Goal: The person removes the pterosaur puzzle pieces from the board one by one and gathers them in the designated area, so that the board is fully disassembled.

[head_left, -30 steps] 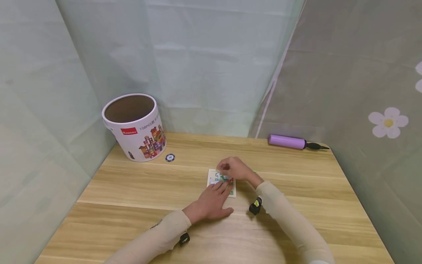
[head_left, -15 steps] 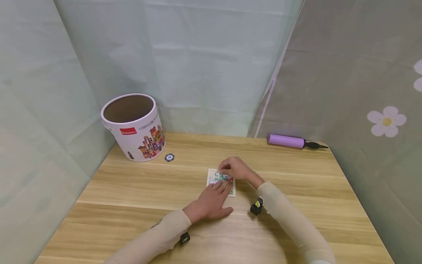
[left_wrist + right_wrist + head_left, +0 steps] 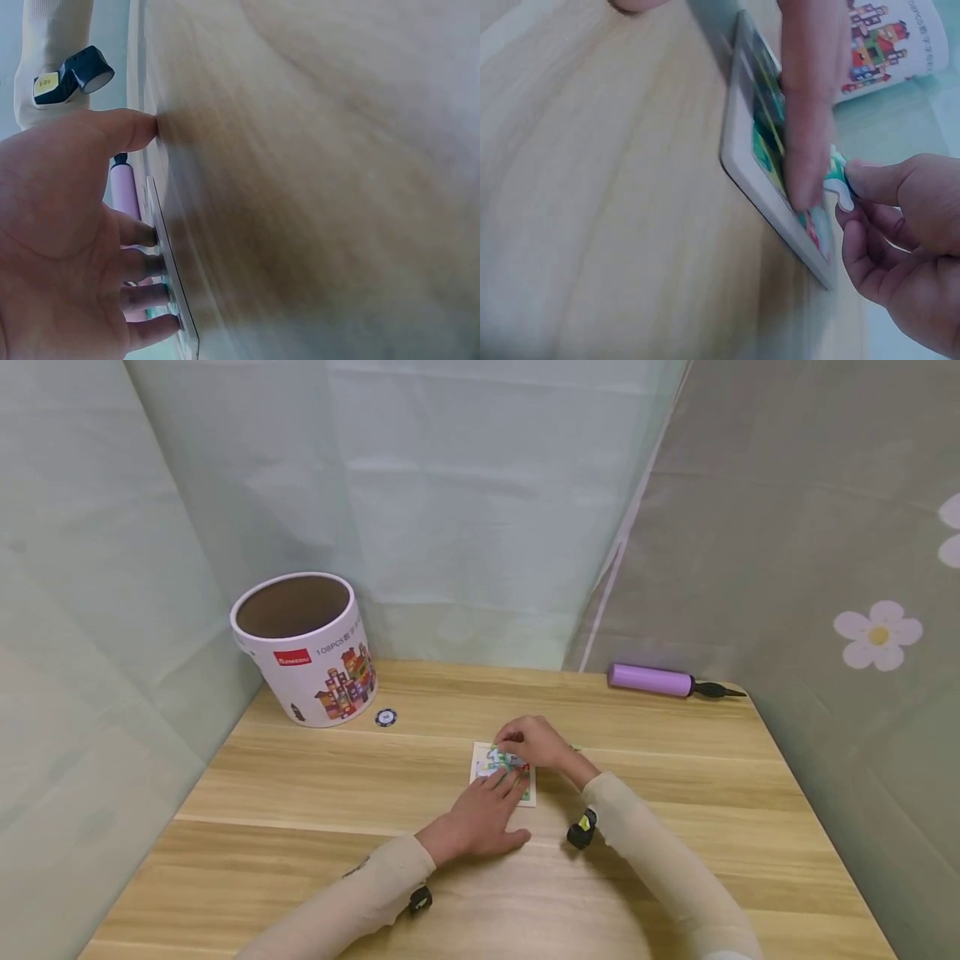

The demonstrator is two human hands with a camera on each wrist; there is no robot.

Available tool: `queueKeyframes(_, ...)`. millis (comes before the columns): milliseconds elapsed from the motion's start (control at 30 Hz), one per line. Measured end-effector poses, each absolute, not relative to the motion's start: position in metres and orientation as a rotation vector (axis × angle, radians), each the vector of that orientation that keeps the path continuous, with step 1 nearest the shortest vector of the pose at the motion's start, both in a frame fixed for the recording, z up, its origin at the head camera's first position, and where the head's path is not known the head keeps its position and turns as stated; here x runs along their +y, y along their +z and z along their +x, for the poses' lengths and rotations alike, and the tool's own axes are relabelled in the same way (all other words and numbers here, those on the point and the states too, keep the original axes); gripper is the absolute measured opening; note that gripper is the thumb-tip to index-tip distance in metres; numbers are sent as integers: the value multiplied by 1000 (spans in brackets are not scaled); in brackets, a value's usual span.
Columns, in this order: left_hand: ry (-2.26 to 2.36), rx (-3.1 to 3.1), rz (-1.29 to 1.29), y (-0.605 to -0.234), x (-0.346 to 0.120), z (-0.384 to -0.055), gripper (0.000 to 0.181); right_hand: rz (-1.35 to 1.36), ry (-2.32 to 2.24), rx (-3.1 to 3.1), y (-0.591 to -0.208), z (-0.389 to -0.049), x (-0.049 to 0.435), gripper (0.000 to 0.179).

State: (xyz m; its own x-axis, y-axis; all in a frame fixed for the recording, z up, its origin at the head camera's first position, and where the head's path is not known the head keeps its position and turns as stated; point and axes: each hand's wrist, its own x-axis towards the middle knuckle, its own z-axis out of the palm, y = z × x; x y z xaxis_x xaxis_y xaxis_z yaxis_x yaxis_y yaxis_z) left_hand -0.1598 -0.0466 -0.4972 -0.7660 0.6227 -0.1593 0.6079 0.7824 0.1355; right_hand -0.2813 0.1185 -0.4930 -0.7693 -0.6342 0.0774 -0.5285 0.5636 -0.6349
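A small square jigsaw board [image 3: 529, 802] with a pale rim and a colourful picture lies flat on the table. My left hand [image 3: 483, 820] rests on its near part with the fingers straight; in the left wrist view the fingertips [image 3: 168, 325] press on the board and the thumb touches the table. Over the board's far edge, my right hand [image 3: 538, 745] pinches a green and white puzzle piece [image 3: 840, 180] between thumb and fingertips. The piece stands tilted above the board in the right wrist view. My left fingers hide part of the picture.
A white toy-block bucket [image 3: 318, 681] stands at the back left, beside a poker chip [image 3: 386, 717]. A purple hand pump [image 3: 651, 680] lies along the back right edge. Some small green thing [image 3: 576, 747] shows behind my right wrist. Curtains hang around the table [image 3: 675, 860].
My right fingers shift slightly at the board's far edge, still with the puzzle piece. My left hand stays in place on the board.
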Motion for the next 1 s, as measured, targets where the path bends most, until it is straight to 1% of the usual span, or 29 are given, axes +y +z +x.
queueKeyframes(300, 132, 2770, 944, -496, -46, -159, 83, -986, -1049, 2680, -484, -283, 155, 12)
queueKeyframes(500, 111, 2782, 951, -498, -46, -160, 83, -874, -1057, 2726, -479, -282, 186, 13)
queueKeyframes(667, 105, 2792, 964, -498, -45, -159, 83, -804, -1051, 2774, -476, -279, 210, 10)
queueKeyframes(1000, 106, 2797, 963, -497, -45, -157, 82, -798, -1026, 2854, -478, -275, 248, 8)
